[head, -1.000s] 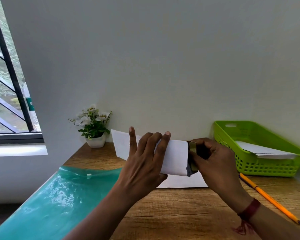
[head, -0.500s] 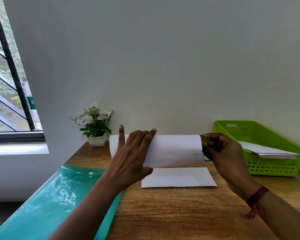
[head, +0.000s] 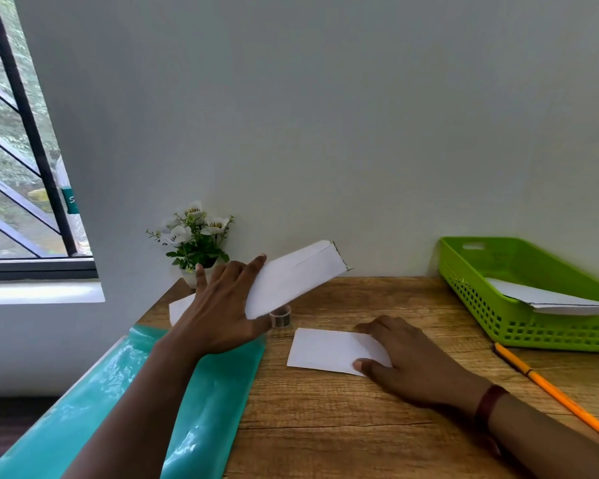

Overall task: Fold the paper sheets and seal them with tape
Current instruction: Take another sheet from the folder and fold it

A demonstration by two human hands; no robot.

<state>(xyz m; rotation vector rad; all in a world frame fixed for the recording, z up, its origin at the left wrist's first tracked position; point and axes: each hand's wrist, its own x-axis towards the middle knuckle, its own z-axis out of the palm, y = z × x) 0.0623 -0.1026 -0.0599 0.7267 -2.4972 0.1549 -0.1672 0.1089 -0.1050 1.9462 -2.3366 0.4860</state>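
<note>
Paper (head: 298, 278) behind left fingers (head: 237, 273), tilted upward

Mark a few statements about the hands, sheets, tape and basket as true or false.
1. The left hand holds a folded sheet lifted off the table. True.
2. The right hand holds the tape roll. False: it rests on a flat sheet; the roll stands on the table.
3. The green basket is empty. False: paper lies in it.
4. The pencil lies on the table, right of the right hand. True.
</note>
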